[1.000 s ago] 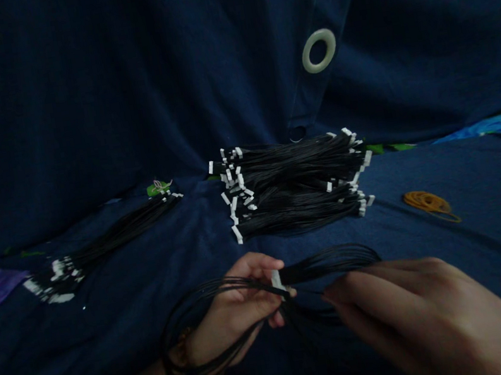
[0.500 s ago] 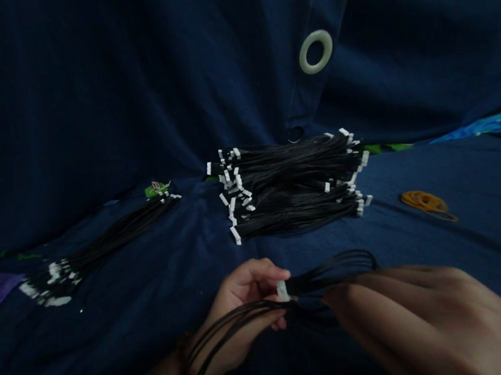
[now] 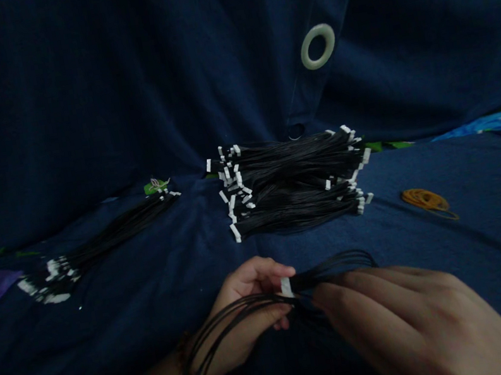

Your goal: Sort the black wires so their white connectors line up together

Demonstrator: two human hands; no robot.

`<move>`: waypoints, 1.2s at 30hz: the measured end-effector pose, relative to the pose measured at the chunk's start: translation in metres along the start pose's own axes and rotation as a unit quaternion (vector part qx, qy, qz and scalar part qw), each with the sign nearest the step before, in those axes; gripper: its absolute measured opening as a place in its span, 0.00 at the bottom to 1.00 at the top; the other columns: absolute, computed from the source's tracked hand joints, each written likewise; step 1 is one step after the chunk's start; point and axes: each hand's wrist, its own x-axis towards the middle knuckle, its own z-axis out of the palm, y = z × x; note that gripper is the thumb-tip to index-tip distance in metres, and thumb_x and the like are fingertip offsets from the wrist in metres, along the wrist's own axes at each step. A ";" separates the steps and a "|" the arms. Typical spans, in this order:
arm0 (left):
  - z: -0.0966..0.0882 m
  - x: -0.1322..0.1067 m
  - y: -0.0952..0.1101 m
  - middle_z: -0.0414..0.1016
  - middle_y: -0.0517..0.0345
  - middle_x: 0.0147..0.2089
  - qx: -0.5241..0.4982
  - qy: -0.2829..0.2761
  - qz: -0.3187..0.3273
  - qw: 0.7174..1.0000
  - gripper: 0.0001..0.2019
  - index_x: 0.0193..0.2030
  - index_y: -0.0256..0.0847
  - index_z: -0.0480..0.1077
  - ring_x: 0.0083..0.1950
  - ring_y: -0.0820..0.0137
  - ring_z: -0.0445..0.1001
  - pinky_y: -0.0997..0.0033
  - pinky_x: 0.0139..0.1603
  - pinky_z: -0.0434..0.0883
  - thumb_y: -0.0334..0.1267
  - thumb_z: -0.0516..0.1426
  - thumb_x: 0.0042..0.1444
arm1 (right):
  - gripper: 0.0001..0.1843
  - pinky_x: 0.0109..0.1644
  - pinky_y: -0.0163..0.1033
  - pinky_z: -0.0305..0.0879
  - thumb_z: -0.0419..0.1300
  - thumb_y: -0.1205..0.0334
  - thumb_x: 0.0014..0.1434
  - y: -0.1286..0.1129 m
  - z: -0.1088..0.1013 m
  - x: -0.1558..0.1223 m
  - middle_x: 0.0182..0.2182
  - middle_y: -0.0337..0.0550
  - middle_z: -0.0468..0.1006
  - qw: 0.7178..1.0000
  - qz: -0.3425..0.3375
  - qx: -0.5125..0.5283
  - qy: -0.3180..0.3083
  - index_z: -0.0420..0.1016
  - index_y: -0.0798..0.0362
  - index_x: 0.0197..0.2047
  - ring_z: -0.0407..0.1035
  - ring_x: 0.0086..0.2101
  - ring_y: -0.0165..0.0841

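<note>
Thin black cables point(image 3: 233, 311) with a white connector point(image 3: 286, 286) are gripped between the thumb and fingers of my left hand point(image 3: 254, 299). Some strands loop back over the left wrist; others run right, under my right hand point(image 3: 406, 315). That hand is closed at the cables just right of the connector, its fingertips mostly hidden behind its own back. Beyond both hands lies a stacked pile of black cables point(image 3: 302, 211) with white connectors at both ends.
Another cable bundle point(image 3: 114, 232) with white connectors lies slanted at the left. Orange rubber bands point(image 3: 425, 200) rest on the dark blue cloth point(image 3: 486, 218) at right. Behind hangs a dark blue curtain point(image 3: 163, 67) with a pale ring point(image 3: 318, 47). A small green item point(image 3: 155, 186) sits behind the left bundle.
My right hand has shifted slightly left, closer to the connector. My left hand and the connector have moved a little to the right.
</note>
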 end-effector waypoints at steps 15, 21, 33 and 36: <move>-0.003 0.008 0.007 0.72 0.58 0.32 -0.022 0.137 0.002 0.990 0.12 0.38 0.38 0.72 0.22 0.81 0.66 0.84 0.20 0.64 0.33 0.64 0.43 | 0.05 0.23 0.35 0.55 0.51 0.64 0.58 0.009 -0.007 -0.016 0.24 0.37 0.72 0.995 0.055 -0.078 0.032 0.68 0.51 0.35 0.66 0.20 0.30; -0.003 0.008 0.008 0.72 0.59 0.30 -0.049 0.135 0.003 0.990 0.14 0.42 0.41 0.71 0.22 0.82 0.66 0.85 0.20 0.63 0.32 0.62 0.46 | 0.12 0.19 0.33 0.53 0.51 0.72 0.53 0.004 0.005 -0.006 0.17 0.35 0.72 0.974 0.129 0.050 -0.181 0.68 0.50 0.22 0.66 0.17 0.29; -0.003 0.008 0.003 0.69 0.61 0.26 0.019 0.128 0.020 0.991 0.15 0.42 0.39 0.72 0.21 0.80 0.66 0.83 0.21 0.63 0.32 0.62 0.45 | 0.09 0.26 0.30 0.60 0.52 0.68 0.54 0.015 0.016 0.014 0.22 0.35 0.71 0.856 0.317 0.377 -0.160 0.71 0.53 0.37 0.66 0.22 0.26; -0.001 0.010 0.004 0.70 0.61 0.26 0.008 0.144 0.017 0.989 0.14 0.42 0.40 0.72 0.21 0.80 0.66 0.83 0.20 0.63 0.33 0.62 0.45 | 0.08 0.22 0.29 0.61 0.53 0.65 0.55 0.034 -0.007 0.015 0.19 0.35 0.68 0.721 0.361 0.568 -0.167 0.71 0.55 0.36 0.64 0.18 0.25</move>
